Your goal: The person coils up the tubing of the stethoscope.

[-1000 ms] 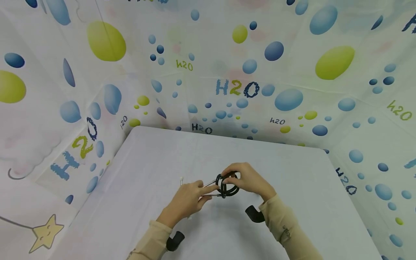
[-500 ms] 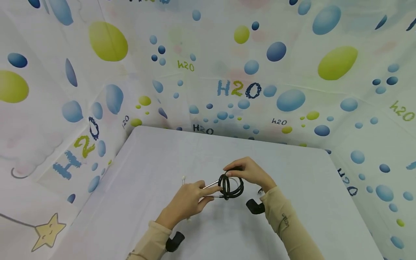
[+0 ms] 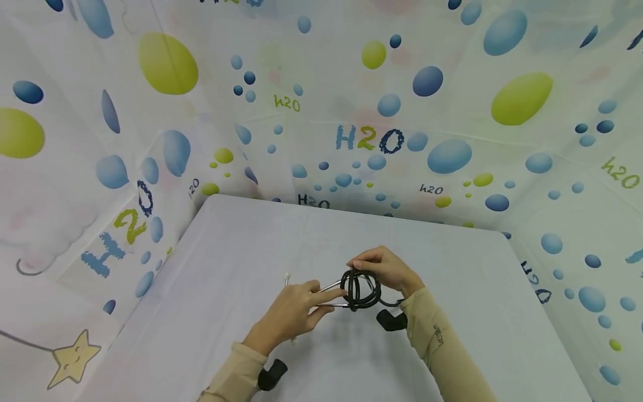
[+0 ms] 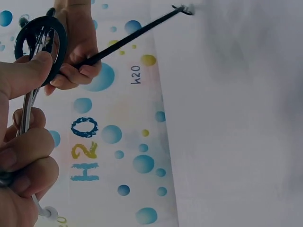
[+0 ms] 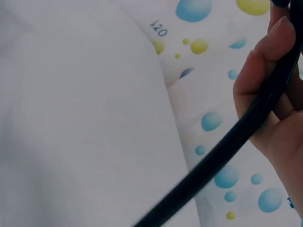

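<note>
A stethoscope (image 3: 352, 290) of glossy black tubing and slim silvery metal ear tubes is held in both hands over the table, its tubing wound into a round black coil (image 3: 373, 302) between them. To the coil's left, the left hand (image 3: 293, 307) has its fingers curled round the metal ear tubes (image 3: 330, 286); in the left wrist view its thumb presses against the metal just below the coil, and the other fingers fold beneath. One small white ear tip (image 3: 288, 274) shows beyond that hand, left of the coil, and another white ear tip (image 3: 293, 341) sits lower, also left of it.

At the coil's upper right, the right hand (image 3: 389, 273) pinches the black tubing between thumb and fingers. A black loose length of tubing (image 4: 137, 35) runs away from that hand, slanting past the fingers in the right wrist view (its far tip is too blurred to make out well). Below and right of the coil, a black bent piece (image 3: 392, 320) sits beside the beige right sleeve (image 3: 442, 346). The white table (image 3: 427, 245) extends around the coil, and behind it hangs a pale cloth backdrop (image 3: 321, 72) printed with blue and green spots.
</note>
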A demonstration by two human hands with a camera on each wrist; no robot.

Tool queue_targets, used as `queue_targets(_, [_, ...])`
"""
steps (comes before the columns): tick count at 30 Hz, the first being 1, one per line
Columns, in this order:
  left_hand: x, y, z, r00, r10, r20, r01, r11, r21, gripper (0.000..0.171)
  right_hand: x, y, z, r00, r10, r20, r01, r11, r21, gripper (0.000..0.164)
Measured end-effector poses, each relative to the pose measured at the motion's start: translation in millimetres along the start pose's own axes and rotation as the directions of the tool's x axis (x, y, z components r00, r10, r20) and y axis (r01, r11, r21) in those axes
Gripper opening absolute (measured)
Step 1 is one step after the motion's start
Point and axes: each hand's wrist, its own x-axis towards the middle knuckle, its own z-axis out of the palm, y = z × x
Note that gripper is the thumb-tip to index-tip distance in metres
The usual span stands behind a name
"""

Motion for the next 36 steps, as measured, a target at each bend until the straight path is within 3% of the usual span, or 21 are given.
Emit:
queue_targets(5, [-0.3, -0.8, 1.1, 1.000, -0.021, -0.007, 0.021, 1.000, -0.022, 0.038, -4, 9, 4, 0.997, 0.004, -0.082, -0.004, 1.000, 0.006, 0.013])
queue_targets(9, [-1.0, -2.6, 2.0, 0.999, -0.044, -0.015, 0.044, 0.999, -0.029, 0.038, -7, 14, 8, 0.990, -0.024, -0.139, 0.021, 1.000, -0.020, 0.033])
queue_targets(12, [-2.2, -5.2, 2.6, 0.997, -0.066, -0.032, 0.065, 0.998, -0.027, 0.038, -7, 18, 14, 0.980, -0.062, -0.192, 0.050, 0.996, -0.067, 0.035])
queue_targets(18, [-2.4, -8.3, 3.0, 0.995, -0.084, -0.056, 0.083, 0.996, -0.025, 0.040, -8, 19, 28, 0.929, -0.112, -0.353, 0.030, 0.973, -0.230, 0.023])
queue_targets(23, [-0.4, -10.2, 0.2, 0.991, -0.105, -0.083, 0.104, 0.994, -0.016, 0.041, -11, 22, 36, 0.889, -0.094, -0.448, -0.059, 0.947, -0.315, 0.015])
queue_targets(30, [1.6, -16.2, -5.2, 0.983, -0.169, -0.076, 0.171, 0.985, 0.016, 0.042, -24, 5, 58, 0.903, -0.126, -0.410, -0.065, 0.904, -0.422, 0.015])
queue_targets(36, [0.0, -19.1, -3.2, 0.978, -0.206, -0.040, 0.206, 0.978, 0.012, 0.043, -29, -2, 67, 0.892, -0.188, -0.411, -0.049, 0.865, -0.500, 0.014])
